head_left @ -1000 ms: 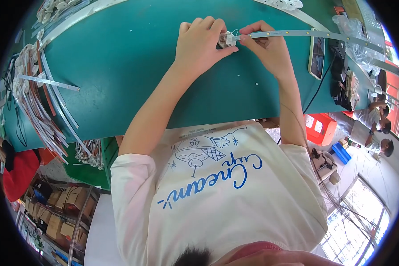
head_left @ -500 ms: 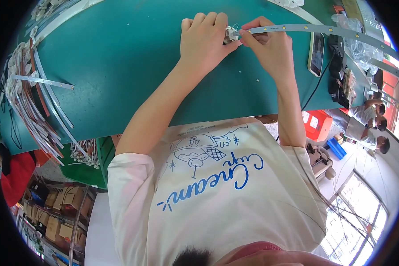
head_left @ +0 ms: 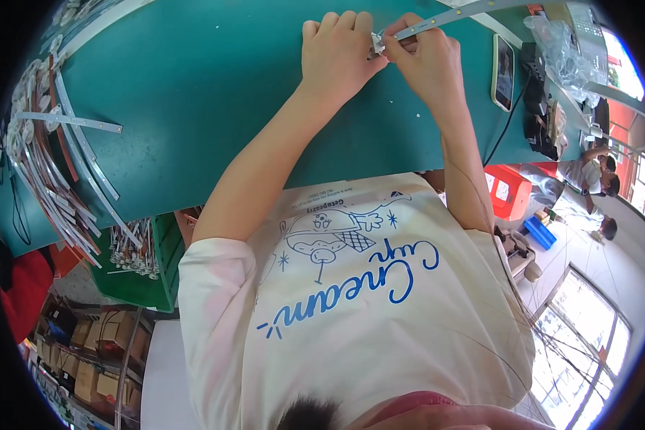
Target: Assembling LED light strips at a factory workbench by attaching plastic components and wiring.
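Over the far part of the green tabletop, my left hand (head_left: 339, 54) is closed around a small white fitting (head_left: 378, 44), most of it hidden behind the fingers. Close beside it, my right hand (head_left: 426, 54) pinches the end of an LED strip (head_left: 448, 16), a pale narrow band with yellow chips. That end meets the fitting between my two hands; whether they are joined I cannot make out. From the right hand the strip runs up and to the right, out past the top edge.
Many similar strips with white ends (head_left: 57, 172) lie piled at the table's left. A green crate (head_left: 166, 265) below holds more. At the right are a phone (head_left: 504, 72), a dark cable and clear plastic bags (head_left: 562, 54). Other people (head_left: 595, 179) sit farther right.
The LED strip has swung upward, its free part now rising more steeply to the top edge. Both hands have shifted slightly up in view, still meeting at the white fitting.
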The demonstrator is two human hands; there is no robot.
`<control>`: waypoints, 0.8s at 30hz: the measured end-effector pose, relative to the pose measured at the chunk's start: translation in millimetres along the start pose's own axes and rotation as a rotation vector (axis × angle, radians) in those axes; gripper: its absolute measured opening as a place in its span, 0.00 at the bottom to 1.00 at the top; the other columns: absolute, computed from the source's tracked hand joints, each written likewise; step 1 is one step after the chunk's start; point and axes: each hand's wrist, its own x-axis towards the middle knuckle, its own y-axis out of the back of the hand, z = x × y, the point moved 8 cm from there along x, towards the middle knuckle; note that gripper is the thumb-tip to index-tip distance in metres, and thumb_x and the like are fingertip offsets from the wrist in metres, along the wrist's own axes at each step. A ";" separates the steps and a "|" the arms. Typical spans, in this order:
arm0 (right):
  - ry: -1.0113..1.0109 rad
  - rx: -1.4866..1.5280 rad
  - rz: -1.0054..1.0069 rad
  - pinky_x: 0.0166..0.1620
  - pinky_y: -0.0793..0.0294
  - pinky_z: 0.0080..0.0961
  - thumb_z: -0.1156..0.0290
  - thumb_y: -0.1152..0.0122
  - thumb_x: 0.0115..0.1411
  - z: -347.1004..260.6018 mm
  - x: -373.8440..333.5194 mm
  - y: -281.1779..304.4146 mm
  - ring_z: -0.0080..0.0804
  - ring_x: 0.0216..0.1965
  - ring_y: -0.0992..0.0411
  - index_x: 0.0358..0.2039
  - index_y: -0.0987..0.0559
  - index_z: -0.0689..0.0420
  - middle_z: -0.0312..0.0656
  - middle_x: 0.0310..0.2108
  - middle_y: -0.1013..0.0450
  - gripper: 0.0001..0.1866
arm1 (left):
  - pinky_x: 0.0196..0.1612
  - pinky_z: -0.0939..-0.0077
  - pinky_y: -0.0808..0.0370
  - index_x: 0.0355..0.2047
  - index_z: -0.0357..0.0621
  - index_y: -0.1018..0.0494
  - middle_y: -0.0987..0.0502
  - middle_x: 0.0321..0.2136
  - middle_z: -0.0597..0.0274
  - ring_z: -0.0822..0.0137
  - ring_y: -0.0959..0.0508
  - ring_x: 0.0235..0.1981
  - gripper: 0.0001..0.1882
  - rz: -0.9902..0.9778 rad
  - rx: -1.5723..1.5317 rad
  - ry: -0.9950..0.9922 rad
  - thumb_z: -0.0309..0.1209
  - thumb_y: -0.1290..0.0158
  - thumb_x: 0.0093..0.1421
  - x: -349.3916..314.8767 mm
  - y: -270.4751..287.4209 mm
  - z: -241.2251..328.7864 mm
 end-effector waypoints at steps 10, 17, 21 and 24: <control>-0.012 0.413 -0.205 0.34 0.27 0.18 0.67 0.44 0.56 43.9 37.5 -0.1 0.23 0.31 0.27 0.34 0.27 0.60 0.38 0.30 0.26 0.10 | 0.44 0.58 0.32 0.46 0.48 0.33 0.29 0.41 0.53 0.52 0.29 0.42 0.28 -0.112 -0.196 0.040 0.41 0.39 0.46 -6.8 84.7 -52.0; -0.122 0.576 0.010 0.41 0.32 0.18 0.57 0.43 0.56 108.4 170.8 70.7 0.24 0.36 0.30 0.52 0.33 0.63 0.41 0.38 0.29 0.29 | 0.44 0.57 0.31 0.49 0.49 0.35 0.34 0.47 0.50 0.49 0.29 0.44 0.24 0.079 0.852 0.602 0.33 0.44 0.51 -59.9 237.8 -218.1; -0.141 0.604 0.064 0.49 0.32 0.25 0.56 0.41 0.56 104.3 153.3 66.0 0.33 0.43 0.30 0.56 0.37 0.61 0.48 0.46 0.32 0.33 | 0.44 0.60 0.30 0.49 0.49 0.35 0.30 0.42 0.48 0.46 0.28 0.41 0.25 0.156 0.716 0.818 0.31 0.44 0.49 -99.2 265.2 -279.6; -0.019 0.231 0.313 0.49 0.32 0.26 0.56 0.40 0.55 128.9 135.2 77.4 0.33 0.44 0.30 0.56 0.36 0.58 0.49 0.47 0.32 0.32 | 0.40 0.68 0.28 0.44 0.45 0.31 0.29 0.37 0.47 0.55 0.25 0.37 0.18 0.193 0.593 0.678 0.25 0.47 0.50 -76.7 273.9 -263.9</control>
